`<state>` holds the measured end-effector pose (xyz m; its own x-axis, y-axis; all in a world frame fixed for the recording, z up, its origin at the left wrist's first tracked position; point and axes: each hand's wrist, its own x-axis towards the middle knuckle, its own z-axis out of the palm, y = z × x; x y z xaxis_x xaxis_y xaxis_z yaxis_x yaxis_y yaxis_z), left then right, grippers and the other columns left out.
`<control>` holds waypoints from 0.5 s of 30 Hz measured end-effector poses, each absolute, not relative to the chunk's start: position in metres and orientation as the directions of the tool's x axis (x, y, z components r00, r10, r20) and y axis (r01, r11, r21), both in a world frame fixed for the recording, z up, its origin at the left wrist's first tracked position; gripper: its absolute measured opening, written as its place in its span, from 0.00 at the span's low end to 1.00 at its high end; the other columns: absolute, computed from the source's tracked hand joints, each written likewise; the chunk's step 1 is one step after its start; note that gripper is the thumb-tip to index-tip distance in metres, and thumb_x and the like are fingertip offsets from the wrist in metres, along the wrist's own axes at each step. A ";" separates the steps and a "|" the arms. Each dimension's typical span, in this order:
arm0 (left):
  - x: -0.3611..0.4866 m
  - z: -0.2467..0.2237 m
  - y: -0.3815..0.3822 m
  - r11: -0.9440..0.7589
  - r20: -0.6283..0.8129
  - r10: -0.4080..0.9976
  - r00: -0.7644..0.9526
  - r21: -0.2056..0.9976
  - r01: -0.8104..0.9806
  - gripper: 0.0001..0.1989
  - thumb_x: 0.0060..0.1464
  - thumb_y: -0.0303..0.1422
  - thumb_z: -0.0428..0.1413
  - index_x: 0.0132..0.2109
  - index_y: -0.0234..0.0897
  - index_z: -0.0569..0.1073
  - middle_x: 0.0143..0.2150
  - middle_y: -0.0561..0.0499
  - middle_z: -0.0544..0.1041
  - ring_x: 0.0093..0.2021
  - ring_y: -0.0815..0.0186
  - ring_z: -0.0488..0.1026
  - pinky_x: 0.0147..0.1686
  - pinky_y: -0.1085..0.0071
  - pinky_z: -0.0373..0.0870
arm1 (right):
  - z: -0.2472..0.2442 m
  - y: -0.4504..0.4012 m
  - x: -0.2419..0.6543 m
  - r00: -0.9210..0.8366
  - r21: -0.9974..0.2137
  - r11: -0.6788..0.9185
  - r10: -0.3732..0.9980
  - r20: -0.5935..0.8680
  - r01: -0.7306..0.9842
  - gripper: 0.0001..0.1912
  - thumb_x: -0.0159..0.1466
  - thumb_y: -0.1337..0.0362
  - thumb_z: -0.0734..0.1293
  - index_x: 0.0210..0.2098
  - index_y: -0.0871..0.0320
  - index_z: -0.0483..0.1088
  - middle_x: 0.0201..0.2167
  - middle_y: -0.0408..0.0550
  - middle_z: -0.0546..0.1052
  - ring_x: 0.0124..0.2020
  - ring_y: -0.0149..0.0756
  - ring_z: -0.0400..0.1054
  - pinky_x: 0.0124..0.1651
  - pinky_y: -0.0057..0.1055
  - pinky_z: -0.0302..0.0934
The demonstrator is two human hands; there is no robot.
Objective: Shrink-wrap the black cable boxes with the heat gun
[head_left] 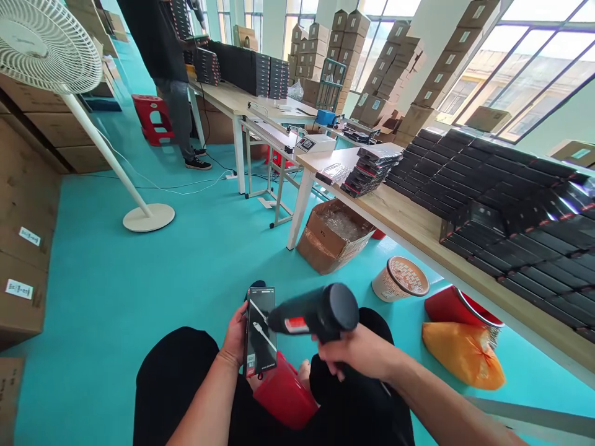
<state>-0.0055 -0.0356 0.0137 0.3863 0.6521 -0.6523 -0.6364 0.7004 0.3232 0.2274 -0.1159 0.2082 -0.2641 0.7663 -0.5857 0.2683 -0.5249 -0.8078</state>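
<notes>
A slim black box [261, 347] with a picture of a white cable on its face stands in my left hand [235, 336], whose fingers wrap round its left side. My right hand [349, 353] grips the handle of a black heat gun [312, 311] with a red and white label. The gun's nozzle points left at the box's face, very close to it; whether they touch I cannot tell. Below the box, between my legs, is a red plastic thing [287, 393].
To the right, a long table [400, 207] bears stacks of black boxes [493, 179]. Beneath stand an open carton [325, 241], a patterned bin [400, 280], a red bin [449, 306] and an orange bag [462, 353]. A fan [149, 217] stands left; a person [162, 62] stands behind.
</notes>
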 end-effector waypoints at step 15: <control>-0.007 0.016 -0.037 0.619 -0.568 0.738 0.365 0.352 -0.702 0.25 0.61 0.42 0.54 0.56 0.24 0.75 0.43 0.34 0.83 0.40 0.52 0.82 0.41 0.58 0.79 | 0.195 -0.129 0.257 -0.356 -0.717 -0.672 0.633 -0.687 0.188 0.11 0.46 0.67 0.71 0.31 0.59 0.73 0.14 0.39 0.73 0.15 0.30 0.62 0.20 0.27 0.56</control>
